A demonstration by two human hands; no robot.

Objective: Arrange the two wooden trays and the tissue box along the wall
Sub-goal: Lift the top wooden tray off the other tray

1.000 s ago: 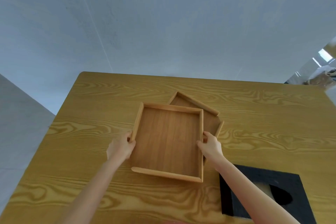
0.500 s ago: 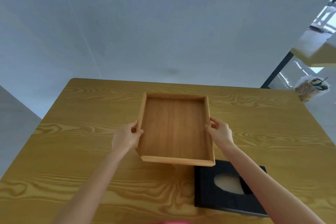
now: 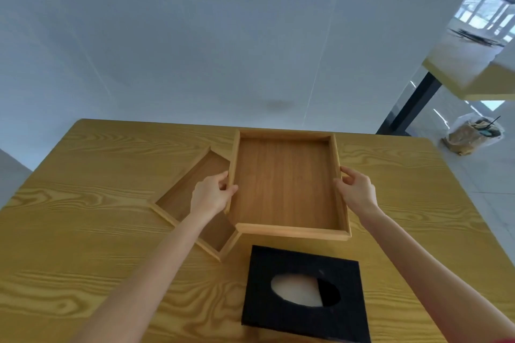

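A wooden tray [image 3: 287, 184] sits square to the wall, its far rim close to the table's back edge. My left hand [image 3: 210, 195] grips its left rim and my right hand [image 3: 356, 192] grips its right rim. A second wooden tray [image 3: 184, 198] lies turned at an angle to the left, partly under my left hand and the first tray's near left corner. A black tissue box [image 3: 303, 295] with an oval opening rests near me, in front of the held tray.
The yellow wood-grain table [image 3: 83, 231] butts against a pale wall [image 3: 223, 50]. Off to the right stand another table with a black leg [image 3: 412, 103] and a bag [image 3: 471, 133] on the floor.
Both hands have carried the top tray away from me and to the right, up to the wall side of the table. The second tray is uncovered at the left.
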